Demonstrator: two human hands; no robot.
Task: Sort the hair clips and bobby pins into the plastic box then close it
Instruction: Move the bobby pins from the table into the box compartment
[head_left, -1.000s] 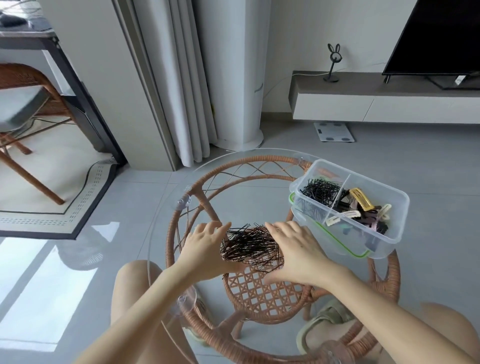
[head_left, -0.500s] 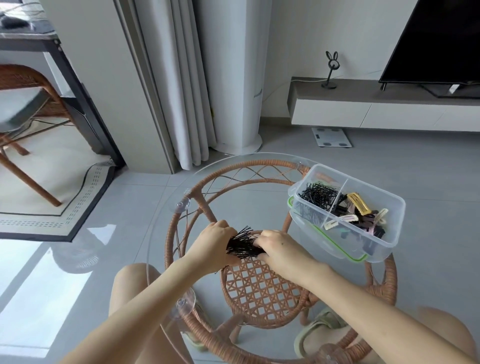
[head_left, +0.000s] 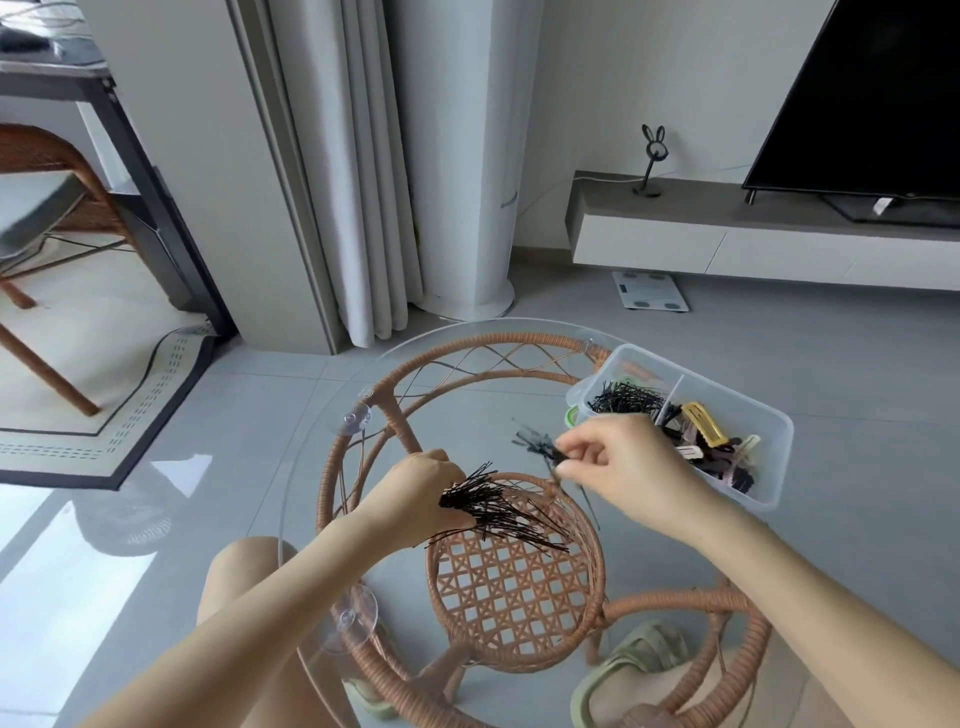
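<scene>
L hand (head_left: 415, 493) fingers clamped on big fan of bobby pins (head_left: 498, 512) over glass worktop (head_left: 311, 467), R hand (head_left: 623, 467) pinching small pin bunch (head_left: 537, 447) near plastic box (head_left: 769, 447) at far right, w/ hair clips (head_left: 706, 431) in its right compartment

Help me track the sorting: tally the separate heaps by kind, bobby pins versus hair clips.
Bobby pin bunches: 3 (one in the left hand, one in the right hand, one in the plastic box)
Hair clip heaps: 1 (in the box's other compartment)
Total: 4
</scene>
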